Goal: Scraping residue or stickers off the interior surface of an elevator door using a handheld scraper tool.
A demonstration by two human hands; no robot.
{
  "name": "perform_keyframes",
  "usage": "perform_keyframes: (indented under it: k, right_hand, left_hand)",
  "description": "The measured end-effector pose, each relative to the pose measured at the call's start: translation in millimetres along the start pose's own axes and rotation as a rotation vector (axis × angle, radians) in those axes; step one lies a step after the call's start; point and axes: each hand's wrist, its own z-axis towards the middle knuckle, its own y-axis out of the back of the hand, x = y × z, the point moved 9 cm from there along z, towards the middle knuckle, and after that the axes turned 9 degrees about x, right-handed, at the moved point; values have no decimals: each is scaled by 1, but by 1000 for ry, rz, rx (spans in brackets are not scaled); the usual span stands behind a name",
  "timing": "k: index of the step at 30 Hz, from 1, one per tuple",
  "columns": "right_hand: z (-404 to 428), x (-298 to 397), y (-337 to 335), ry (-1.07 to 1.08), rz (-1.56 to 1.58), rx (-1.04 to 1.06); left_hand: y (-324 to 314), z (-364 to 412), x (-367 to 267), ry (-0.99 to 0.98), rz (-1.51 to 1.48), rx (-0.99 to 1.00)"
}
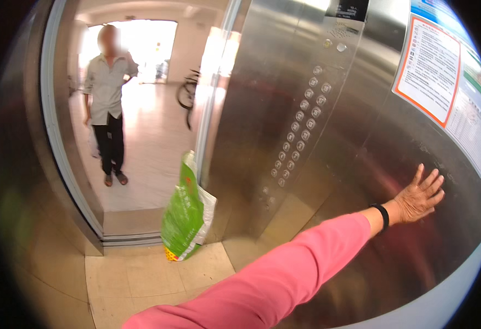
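My left hand point(421, 196) reaches out to the right, its back towards me and its fingers spread. The palm appears to rest flat on the brushed metal wall point(372, 164) of an elevator car, and nothing is held. A black band point(383, 218) circles the wrist below a pink sleeve point(273, 271). Left of the hand, two columns of round floor buttons point(299, 125) run up the metal panel. Above it hangs an orange-bordered notice point(429, 68) with printed writing. My right hand is out of view.
The elevator doorway stands open over a metal sill point(131, 240). A green and white plastic sack point(185, 211) stands on the tiled floor point(154, 279) against the right jamb. Beyond the sill, a person point(108, 94) stands facing the car. Part of a bicycle point(187, 94) shows behind.
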Motion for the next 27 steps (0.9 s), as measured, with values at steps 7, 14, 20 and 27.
perform_keyframes:
  k: [7,14,20,27]
  right_hand:
    - [150,136,-305,927,2737,545]
    - [163,124,-330,974,3078,510]
    - [163,109,-340,589,2417,28]
    - [152,132,-326,993,2945,566]
  left_hand:
    - [-11,3,3,2,56,66]
    - [-10,-1,2,-18,57,48]
    - [-11,-4,7,-9,68,42]
    - [-8,1,13,18,59,27]
